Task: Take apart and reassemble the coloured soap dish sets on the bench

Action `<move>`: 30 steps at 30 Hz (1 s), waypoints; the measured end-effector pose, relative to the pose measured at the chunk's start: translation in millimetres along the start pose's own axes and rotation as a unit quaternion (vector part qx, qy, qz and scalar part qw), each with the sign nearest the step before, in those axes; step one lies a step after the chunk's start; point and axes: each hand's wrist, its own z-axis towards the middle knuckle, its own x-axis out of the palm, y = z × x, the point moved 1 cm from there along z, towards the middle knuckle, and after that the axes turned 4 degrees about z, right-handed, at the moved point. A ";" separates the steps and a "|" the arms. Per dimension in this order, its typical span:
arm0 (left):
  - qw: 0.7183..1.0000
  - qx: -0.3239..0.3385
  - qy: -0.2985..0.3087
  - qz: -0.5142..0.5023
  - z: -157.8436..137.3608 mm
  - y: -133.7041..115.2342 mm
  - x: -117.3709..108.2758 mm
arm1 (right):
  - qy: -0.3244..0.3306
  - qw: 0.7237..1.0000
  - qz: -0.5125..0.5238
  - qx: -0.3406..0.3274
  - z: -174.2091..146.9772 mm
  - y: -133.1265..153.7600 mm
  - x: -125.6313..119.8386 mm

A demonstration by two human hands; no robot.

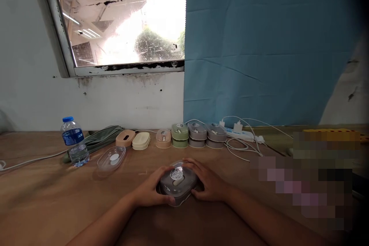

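Note:
A dark grey lidded box with a clear see-through lid sits on the table in front of me. On its lid are a round printed sticker and a pale oblong piece. My left hand grips the box from the left, thumb along its near edge. From the right, my right hand is wrapped round it, fingers over the far rim and thumb at the near side. A loose clear lid with a white round patch lies to the left.
Along the wall stand a peach box, stacked cream pieces, a small pink box, a green box and two grey boxes. A water bottle is at left, a power strip with cables at right.

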 end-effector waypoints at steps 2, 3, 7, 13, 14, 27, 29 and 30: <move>0.993 -0.010 -0.036 0.111 3.1 3.6 -10.8 | -0.002 1.000 -0.004 -0.005 -0.1 -1.5 0.8; 0.980 -0.038 -0.073 0.184 6.6 8.1 -20.1 | -0.003 1.000 -0.006 -0.008 -0.2 -2.3 1.3; 0.881 -0.232 -0.218 0.350 27.3 47.5 -77.0 | 0.002 1.000 -0.018 -0.011 -1.3 -4.0 2.7; 0.828 -0.413 -0.190 0.328 40.4 123.8 -141.7 | 0.002 1.000 -0.027 -0.004 -2.4 -3.4 2.9; 0.830 -0.422 -0.171 0.322 40.0 131.7 -145.8 | 0.003 1.000 -0.025 -0.004 -2.4 -3.6 3.0; 0.851 -0.413 -0.128 0.297 28.4 147.1 -155.9 | -0.008 1.000 -0.010 -0.007 -3.0 -6.1 4.0; 0.851 -0.412 -0.139 0.294 27.6 147.6 -154.4 | -0.009 1.000 -0.010 -0.010 -3.0 -6.8 4.6; 0.852 -0.411 -0.144 0.292 27.3 148.0 -153.6 | -0.009 1.000 -0.010 -0.011 -3.0 -7.2 4.8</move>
